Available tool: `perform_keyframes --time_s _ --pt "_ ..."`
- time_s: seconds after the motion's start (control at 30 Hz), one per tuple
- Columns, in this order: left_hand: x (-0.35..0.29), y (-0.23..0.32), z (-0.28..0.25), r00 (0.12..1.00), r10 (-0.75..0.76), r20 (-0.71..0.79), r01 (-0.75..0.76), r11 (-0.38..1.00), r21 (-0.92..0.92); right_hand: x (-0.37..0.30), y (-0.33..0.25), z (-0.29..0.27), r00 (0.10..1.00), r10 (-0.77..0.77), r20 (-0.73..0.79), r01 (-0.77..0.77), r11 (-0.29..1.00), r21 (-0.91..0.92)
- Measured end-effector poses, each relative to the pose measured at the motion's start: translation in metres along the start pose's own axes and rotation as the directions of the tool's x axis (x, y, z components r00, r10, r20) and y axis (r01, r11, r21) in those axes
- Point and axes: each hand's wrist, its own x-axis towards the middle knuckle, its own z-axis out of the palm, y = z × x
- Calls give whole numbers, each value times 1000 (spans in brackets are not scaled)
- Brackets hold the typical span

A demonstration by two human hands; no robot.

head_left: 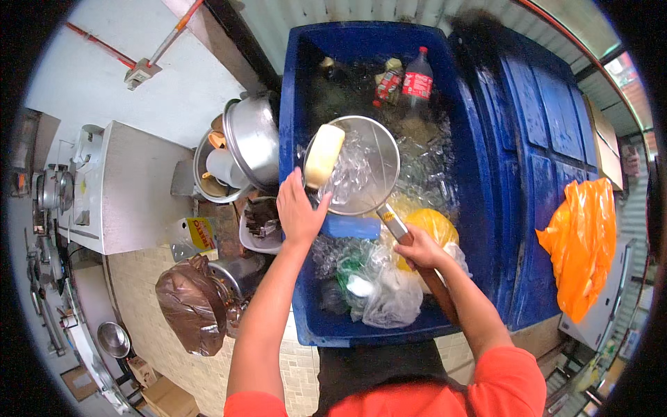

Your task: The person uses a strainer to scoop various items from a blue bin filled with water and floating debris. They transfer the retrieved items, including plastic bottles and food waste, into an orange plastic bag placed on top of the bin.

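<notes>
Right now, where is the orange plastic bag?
In the head view, the orange plastic bag hangs at the right, against the open blue lid of the cooler box.

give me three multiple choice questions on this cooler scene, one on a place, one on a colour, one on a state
1. Where is the metal strainer?
A. over the open blue cooler
B. on the white counter
C. on the tiled floor

2. What colour is the plastic bag lying on the cooler lid?
A. green
B. orange
C. black

3. What is the right hand doing?
A. hanging free
B. resting flat on the lid
C. gripping the strainer handle

Answers:
1 A, the strainer, filled with ice, sits above the ice and bottles inside the cooler.
2 B, the bag is bright orange.
3 C, its fingers wrap the handle, while the left hand holds a pale yellow block.
</notes>
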Motion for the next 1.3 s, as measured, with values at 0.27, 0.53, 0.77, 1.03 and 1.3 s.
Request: perform_keyframes --time_s 0.27,0.53,0.77,1.03,1.3 --pt "1 25 12 788 -288 545 271 956 113 -115 13 10 998 13 -61 -46 823 -566" --pt "-51 21 -7 891 -105 441 256 920 -298 -136 18 19 999 -21 -27 -5 670 -742" --pt "-62 -30 -34 967 81 240 -10 959 -283 -112 -10 -11 887 -269 -376 -159 587 -794" --pt "-74 -37 -8 986 126 108 -102 974 -202 72 -63 -14 905 -290 -310 -127 510 -850" --pt "-72 -42 -3 982 177 68 -161 967 -195 126 -33 -20 958 -157 -240 -165 382 -909"
